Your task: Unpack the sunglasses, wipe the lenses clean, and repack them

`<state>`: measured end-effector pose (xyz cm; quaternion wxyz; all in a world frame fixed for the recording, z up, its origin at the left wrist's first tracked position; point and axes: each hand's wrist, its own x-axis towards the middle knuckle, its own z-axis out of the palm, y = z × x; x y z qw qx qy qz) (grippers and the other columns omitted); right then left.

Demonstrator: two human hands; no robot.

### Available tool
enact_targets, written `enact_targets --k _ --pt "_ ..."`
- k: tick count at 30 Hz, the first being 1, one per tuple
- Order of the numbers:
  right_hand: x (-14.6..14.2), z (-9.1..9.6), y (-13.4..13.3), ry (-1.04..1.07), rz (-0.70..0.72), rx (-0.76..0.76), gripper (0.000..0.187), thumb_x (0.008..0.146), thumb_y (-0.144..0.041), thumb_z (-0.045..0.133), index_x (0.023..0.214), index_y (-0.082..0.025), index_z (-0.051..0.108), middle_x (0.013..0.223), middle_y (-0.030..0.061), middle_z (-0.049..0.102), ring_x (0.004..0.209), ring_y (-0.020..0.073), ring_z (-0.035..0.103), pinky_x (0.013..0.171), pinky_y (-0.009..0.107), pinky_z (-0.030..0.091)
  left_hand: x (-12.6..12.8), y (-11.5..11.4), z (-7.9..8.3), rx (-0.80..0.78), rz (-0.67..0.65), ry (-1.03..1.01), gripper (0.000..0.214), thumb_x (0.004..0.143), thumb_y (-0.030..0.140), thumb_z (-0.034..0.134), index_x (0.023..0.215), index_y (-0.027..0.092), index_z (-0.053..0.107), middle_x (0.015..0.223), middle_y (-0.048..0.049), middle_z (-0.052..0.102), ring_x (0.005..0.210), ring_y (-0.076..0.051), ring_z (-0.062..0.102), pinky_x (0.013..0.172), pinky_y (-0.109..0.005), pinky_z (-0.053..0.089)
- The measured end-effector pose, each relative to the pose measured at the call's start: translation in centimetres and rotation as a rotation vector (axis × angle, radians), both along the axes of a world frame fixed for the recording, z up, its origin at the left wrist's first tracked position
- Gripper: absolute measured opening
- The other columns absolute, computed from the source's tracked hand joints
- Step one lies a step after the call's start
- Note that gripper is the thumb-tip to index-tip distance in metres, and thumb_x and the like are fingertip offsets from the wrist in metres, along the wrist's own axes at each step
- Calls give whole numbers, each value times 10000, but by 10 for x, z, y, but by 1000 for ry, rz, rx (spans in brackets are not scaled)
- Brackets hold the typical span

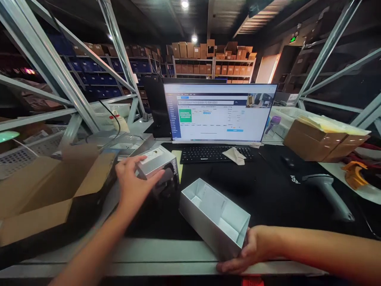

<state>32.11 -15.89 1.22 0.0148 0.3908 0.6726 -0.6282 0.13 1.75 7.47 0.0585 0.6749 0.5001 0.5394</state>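
My left hand (132,178) grips a small silver and black product box (162,171) at the left of the black desk mat, thumb on its near side and fingers over the top. A white label lies on that top face. In front of me, my right hand (241,250) holds an open silver box (208,226) by its near right corner, the fingers reaching under it. This box is tilted and its inside shows pale walls with a light flap or sheet in it. What lies deeper in the box I cannot make out.
A monitor (220,115) stands behind a black keyboard (205,154) with a crumpled white tissue (235,155) on it. At right are a barcode scanner (330,194), a mouse (288,161) and a brown carton (318,139). An open cardboard box (62,210) stands at left.
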Motion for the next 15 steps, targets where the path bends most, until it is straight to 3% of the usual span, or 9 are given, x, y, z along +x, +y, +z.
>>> enact_targets --k 1,2,5,6,7,9,11,13,15 --pt "0 1 1 32 -18 -16 659 701 3 591 1156 -464 688 1156 -206 697 1122 111 674 1019 358 524 8 -9 -1 3 83 -12 622 654 460 803 1185 235 569 1281 -132 418 1327 -343 378 1096 -525 392" --pt "1 3 2 79 -36 80 619 713 -7 582 1129 -449 707 1120 -195 714 1074 108 697 979 334 551 14 -17 -2 -2 139 -14 701 636 442 819 1238 223 536 1306 -146 376 1355 -357 328 1110 -534 373" --pt "10 12 3 217 -147 576 437 732 -62 616 958 -404 769 967 -170 758 913 117 748 805 249 622 23 -32 0 -35 193 6 880 594 398 848 1347 197 440 1347 -163 284 1388 -379 240 1149 -536 322" --pt "14 16 3 222 -125 758 397 748 -76 630 938 -393 773 961 -157 763 922 110 744 801 216 616 23 -34 0 -47 194 10 900 595 388 848 1365 199 421 1353 -160 267 1389 -377 233 1154 -527 320" --pt "18 21 1 198 -30 955 366 777 -86 634 960 -372 772 995 -133 766 976 103 729 841 189 597 22 -35 1 -53 200 10 913 594 379 849 1375 204 409 1356 -156 256 1390 -375 229 1157 -521 318" --pt "26 32 -4 61 320 1384 306 868 -115 591 1058 -290 755 1120 -55 752 1137 106 658 980 179 523 20 -34 0 -47 238 -6 947 578 369 861 1387 209 396 1356 -146 243 1392 -374 220 1170 -513 300" --pt "33 43 -10 -130 582 1791 284 937 -147 522 1125 -207 726 1215 14 719 1235 141 589 1088 252 448 18 -31 -2 -38 286 -27 1001 549 365 880 1400 201 380 1352 -143 241 1390 -382 215 1184 -516 271" --pt "41 52 -13 -292 489 1979 298 947 -154 500 1162 -188 703 1245 40 703 1235 177 581 1145 352 386 14 -28 -4 -40 307 -39 1052 530 373 894 1417 191 359 1354 -149 242 1385 -393 220 1186 -533 259" --pt "50 59 -8 -423 171 1988 339 927 -122 505 1210 -209 671 1221 49 709 1170 188 617 1156 411 355 10 -27 -7 -30 302 -36 1071 551 412 888 1437 196 326 1387 -164 217 1395 -410 201 1181 -571 247"
